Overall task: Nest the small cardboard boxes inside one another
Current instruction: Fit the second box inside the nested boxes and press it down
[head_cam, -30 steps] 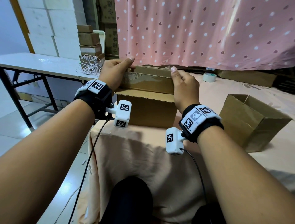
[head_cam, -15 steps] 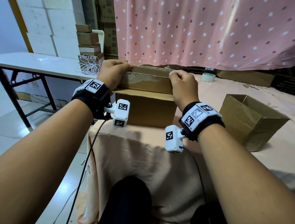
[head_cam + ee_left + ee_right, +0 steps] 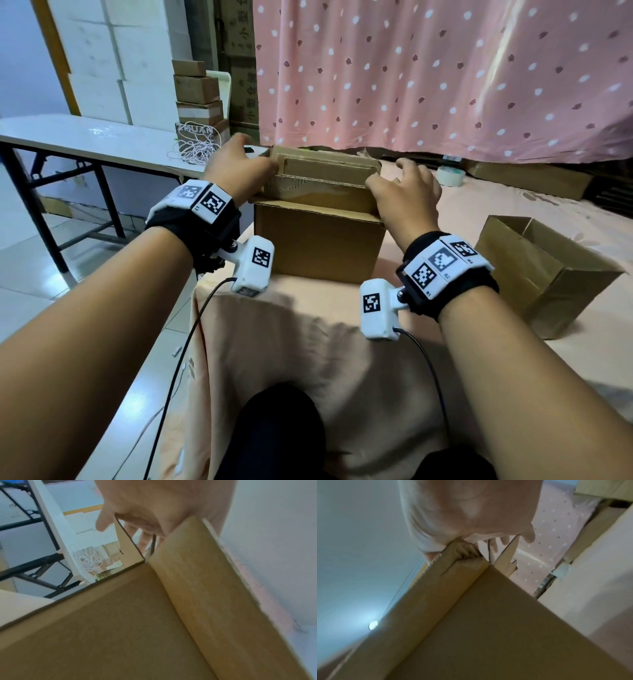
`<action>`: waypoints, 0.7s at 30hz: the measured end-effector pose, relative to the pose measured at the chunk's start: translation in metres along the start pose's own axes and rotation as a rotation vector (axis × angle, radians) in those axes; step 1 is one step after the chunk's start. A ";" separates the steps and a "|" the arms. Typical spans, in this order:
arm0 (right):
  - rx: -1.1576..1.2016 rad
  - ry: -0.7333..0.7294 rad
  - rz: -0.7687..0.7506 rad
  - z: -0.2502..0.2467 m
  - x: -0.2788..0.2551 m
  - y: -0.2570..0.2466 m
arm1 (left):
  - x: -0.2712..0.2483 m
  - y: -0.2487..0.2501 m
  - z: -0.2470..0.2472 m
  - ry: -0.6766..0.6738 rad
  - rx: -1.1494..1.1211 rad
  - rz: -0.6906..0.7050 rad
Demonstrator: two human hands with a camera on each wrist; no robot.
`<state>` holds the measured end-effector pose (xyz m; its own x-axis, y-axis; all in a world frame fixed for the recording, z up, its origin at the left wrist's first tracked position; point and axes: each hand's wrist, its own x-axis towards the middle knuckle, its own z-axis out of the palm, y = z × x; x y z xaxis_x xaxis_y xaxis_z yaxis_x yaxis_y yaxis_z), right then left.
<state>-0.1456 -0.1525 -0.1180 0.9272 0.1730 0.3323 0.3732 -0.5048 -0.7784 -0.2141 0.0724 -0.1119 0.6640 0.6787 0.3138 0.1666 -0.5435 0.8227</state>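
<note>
A brown cardboard box (image 3: pixel 318 246) stands on the peach cloth in front of me with its flaps up. Inside its mouth shows the rim of a smaller box (image 3: pixel 325 163). My left hand (image 3: pixel 239 168) rests on the left top corner, and in the left wrist view its fingers (image 3: pixel 144 539) spread loosely past the side flap (image 3: pixel 128 543). My right hand (image 3: pixel 404 188) rests on the right top corner with its palm on the near flap's end (image 3: pixel 462 555) and its fingers (image 3: pixel 503 540) spread either side of the right flap. Neither hand grips anything.
A second open cardboard box (image 3: pixel 534 270) sits to the right on the cloth. A tape roll (image 3: pixel 450 176) and a flat box (image 3: pixel 527 178) lie behind by the pink dotted curtain (image 3: pixel 428 75). Left is a white folding table (image 3: pixel 85 137) with coiled cord (image 3: pixel 197 149).
Both hands let go of the near flap's top edge and slid outward to the box's corners, fingers uncurling. The inner box's rim now shows between them.
</note>
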 end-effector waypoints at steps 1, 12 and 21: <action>0.040 0.008 0.019 -0.001 0.001 -0.001 | 0.002 -0.001 -0.001 0.021 0.038 -0.024; 0.373 -0.022 0.227 0.005 0.014 0.017 | 0.000 -0.030 -0.002 -0.216 -0.551 -0.331; 0.998 0.015 0.295 0.027 0.001 0.034 | -0.011 -0.022 0.020 -0.299 -0.822 -0.268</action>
<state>-0.1308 -0.1464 -0.1589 0.9881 0.1425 0.0582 -0.0045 0.4049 -0.9144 -0.2104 0.0672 -0.1432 0.8583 0.5127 0.0224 -0.1531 0.2141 0.9647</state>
